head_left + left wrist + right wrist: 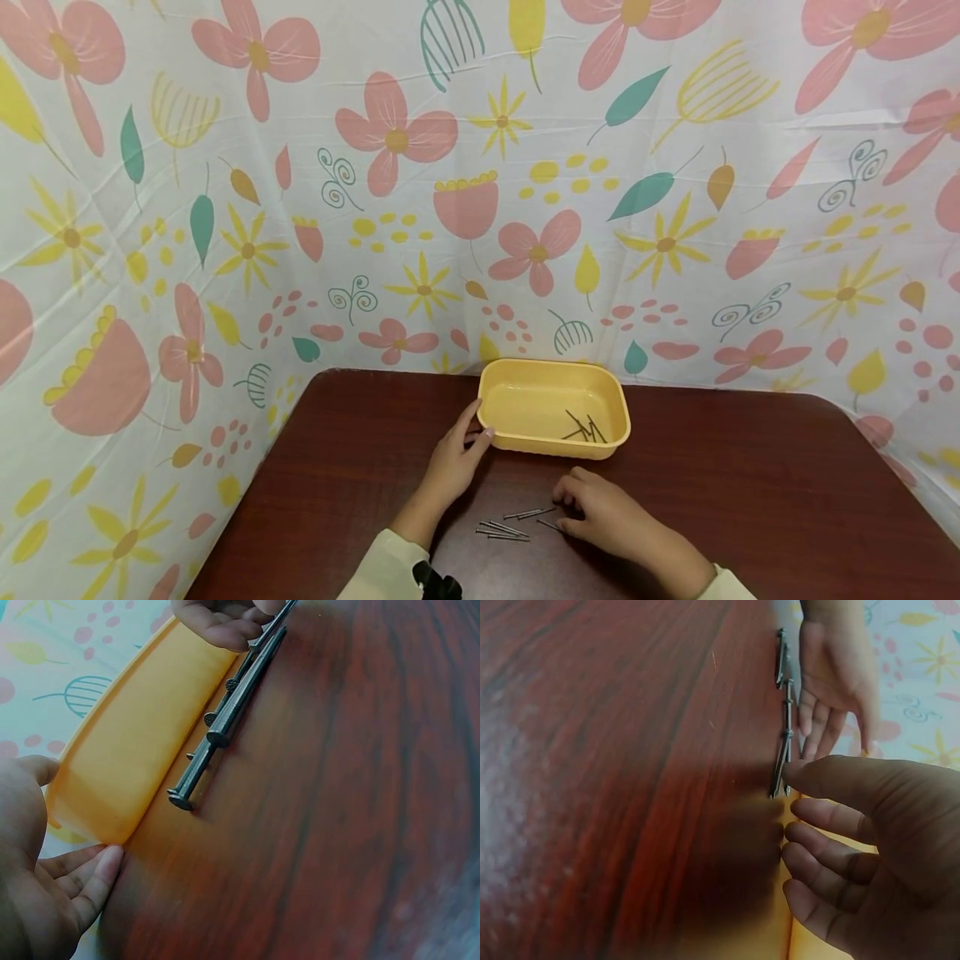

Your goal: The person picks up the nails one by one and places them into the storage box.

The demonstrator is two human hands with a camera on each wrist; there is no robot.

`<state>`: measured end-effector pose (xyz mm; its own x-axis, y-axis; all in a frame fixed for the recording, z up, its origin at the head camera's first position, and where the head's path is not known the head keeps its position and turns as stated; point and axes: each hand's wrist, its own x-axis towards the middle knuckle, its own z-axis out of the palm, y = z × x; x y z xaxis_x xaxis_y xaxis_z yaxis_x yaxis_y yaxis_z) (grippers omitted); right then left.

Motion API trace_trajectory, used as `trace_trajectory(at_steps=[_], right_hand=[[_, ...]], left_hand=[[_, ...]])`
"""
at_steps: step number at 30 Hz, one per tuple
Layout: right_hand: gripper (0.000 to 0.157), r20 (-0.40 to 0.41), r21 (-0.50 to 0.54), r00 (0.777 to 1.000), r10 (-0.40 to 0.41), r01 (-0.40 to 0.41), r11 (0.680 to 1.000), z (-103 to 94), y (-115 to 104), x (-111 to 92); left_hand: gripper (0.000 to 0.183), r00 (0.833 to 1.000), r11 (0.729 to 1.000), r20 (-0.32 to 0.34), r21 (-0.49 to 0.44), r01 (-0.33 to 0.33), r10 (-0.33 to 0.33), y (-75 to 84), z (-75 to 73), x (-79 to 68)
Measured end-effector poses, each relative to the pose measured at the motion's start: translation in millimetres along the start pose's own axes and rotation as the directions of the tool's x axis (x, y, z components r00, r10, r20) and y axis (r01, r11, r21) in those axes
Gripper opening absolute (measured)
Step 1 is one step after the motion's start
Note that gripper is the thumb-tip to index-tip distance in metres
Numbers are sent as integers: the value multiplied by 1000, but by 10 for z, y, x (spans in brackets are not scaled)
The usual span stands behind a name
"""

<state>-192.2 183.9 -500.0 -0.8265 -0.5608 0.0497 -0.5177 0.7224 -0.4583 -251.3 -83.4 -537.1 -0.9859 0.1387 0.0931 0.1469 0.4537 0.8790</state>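
Note:
My left hand (452,463) holds the left end of a yellow plastic basin (551,447), with the thumb at its front corner and fingers along its side. In the left wrist view, the fingertips (109,859) press against the basin's end. Inside the basin, toward the right, lie a few nails (592,429). On the table in front of it, several steel nails (506,530) lie loosely grouped. Just right of these is my right hand (603,512), its fingers loosely bent. The right wrist view shows its thumb apart from the fingers, the thumb tip overlapping the nail ends (780,776).
The dark red-brown wooden table (750,483) carries the basin near its back edge. A white cloth (675,275) printed with flowers and leaves hangs behind and to the left. A black strap piece (437,581) sits at the left wrist.

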Motion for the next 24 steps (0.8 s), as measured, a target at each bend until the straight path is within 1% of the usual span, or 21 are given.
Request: trace_trajectory(at_steps=[5,12,20,24], right_hand=[[23,-2,5,1000,-1,1,1000,14,-13,2],[26,9,1,1000,-27,27,1000,50,-28,-8],[17,-17,-6,999,-49,48,999,69,-38,-5],[17,-18,-10,999,-45,44,999,80,-36,5]], left_hand=[[66,1000,1000,0,-3,3,-3,-1,4,3],[65,1000,1000,0,-11,-4,4,1,2,3],[64,1000,1000,1,-17,1,-1,9,-4,-6],[64,1000,1000,-1,-17,-1,1,-1,-5,-4]])
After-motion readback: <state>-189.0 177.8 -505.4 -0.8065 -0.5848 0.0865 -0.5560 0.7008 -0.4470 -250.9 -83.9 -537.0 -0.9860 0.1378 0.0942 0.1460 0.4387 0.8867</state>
